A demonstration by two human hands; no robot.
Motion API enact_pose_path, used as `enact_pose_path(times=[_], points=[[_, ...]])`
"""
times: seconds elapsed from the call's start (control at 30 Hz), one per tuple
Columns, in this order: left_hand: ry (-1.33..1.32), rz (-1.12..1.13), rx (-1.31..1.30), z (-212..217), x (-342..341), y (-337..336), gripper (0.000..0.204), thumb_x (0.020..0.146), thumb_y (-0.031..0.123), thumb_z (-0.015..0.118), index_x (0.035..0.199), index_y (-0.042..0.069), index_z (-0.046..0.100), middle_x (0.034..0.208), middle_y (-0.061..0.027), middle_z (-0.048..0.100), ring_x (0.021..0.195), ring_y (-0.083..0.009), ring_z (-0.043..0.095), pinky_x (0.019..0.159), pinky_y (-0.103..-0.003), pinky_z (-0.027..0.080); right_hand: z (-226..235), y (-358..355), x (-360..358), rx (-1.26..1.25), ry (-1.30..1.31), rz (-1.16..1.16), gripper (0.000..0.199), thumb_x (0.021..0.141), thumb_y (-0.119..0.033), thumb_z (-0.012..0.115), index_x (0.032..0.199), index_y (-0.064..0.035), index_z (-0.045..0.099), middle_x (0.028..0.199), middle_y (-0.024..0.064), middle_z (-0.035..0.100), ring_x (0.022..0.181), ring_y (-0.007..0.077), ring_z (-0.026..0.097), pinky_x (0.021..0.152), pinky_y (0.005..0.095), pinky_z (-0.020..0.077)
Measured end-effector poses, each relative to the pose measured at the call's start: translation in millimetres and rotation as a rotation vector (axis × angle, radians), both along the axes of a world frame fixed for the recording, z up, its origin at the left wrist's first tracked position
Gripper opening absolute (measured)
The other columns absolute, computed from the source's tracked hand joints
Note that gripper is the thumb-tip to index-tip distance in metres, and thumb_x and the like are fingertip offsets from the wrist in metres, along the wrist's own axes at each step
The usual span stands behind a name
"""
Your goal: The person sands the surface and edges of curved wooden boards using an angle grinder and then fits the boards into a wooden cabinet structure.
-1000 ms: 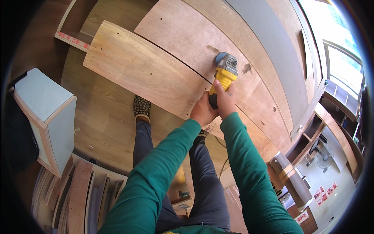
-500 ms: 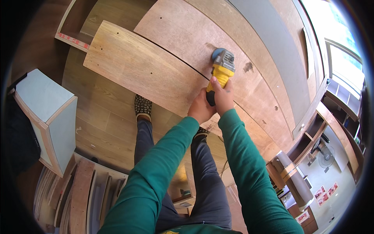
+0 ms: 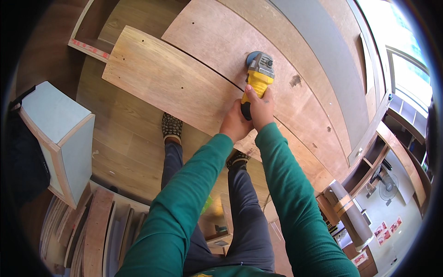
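Note:
A yellow and grey angle grinder [image 3: 259, 79] with a dark rear end is held between my two hands. Its blue disc [image 3: 251, 57] meets the surface of the far wooden board [image 3: 217, 39]. My right hand [image 3: 263, 109] wraps the yellow body, thumb along the top. Around the dark rear end, lower down, closes my left hand [image 3: 236, 122]; its fingers are partly hidden. A nearer wooden board [image 3: 157, 69] with small dark holes lies alongside, a narrow gap between the two. Dark rough patches [image 3: 295, 81] mark the far board to the right of the grinder.
Beyond the boards runs a long grey panel [image 3: 318, 51]. At the left stands a pale box-like cabinet [image 3: 76, 143], with several wood offcuts [image 3: 99, 221] upright below it. To the right are a brown roll [image 3: 350, 212] and a fan [image 3: 388, 185]. My feet stand on wooden flooring [image 3: 120, 143].
Both hands have shifted the grinder slightly left and a little away from me along the far board. The grip looks the same.

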State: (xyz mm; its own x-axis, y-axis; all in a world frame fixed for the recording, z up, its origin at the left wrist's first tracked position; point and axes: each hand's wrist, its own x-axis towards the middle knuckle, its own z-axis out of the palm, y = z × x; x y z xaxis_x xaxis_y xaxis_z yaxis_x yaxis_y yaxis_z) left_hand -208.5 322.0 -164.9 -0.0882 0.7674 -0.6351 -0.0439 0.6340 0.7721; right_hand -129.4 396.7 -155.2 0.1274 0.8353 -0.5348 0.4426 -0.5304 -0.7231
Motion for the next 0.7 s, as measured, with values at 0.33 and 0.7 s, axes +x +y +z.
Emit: enact_pose_path(times=[0.33, 0.7], points=[[-0.083, -0.119, -0.143, 18.2, 25.3, -12.0, 0.070, 0.077, 0.032, 0.086, 0.129, 0.002, 0.051, 0.115, -0.0265, 0.069, 0.112, -0.0437, 0.067, 0.091, -0.047, 0.054, 16.6, -21.3, 34.1, -0.062, 0.004, -0.123, 0.044, 0.094, -0.031, 0.077, 0.120, -0.0005, 0.060, 0.105, 0.0107, 0.070, 0.093, 0.0176, 0.066, 0.083, 0.0328, 0.0532], [0.079, 0.050, -0.027, 16.4, -50.8, 55.2, 0.063, 0.078, 0.031, 0.085, 0.123, 0.000, 0.053, 0.112, -0.0271, 0.070, 0.109, -0.0436, 0.068, 0.090, -0.047, 0.055, 17.5, 56.4, -50.7, 0.108, -0.013, 0.200, 0.043, 0.098, -0.034, 0.069, 0.121, 0.0017, 0.062, 0.106, 0.0119, 0.069, 0.096, 0.0196, 0.065, 0.086, 0.0344, 0.0511]])
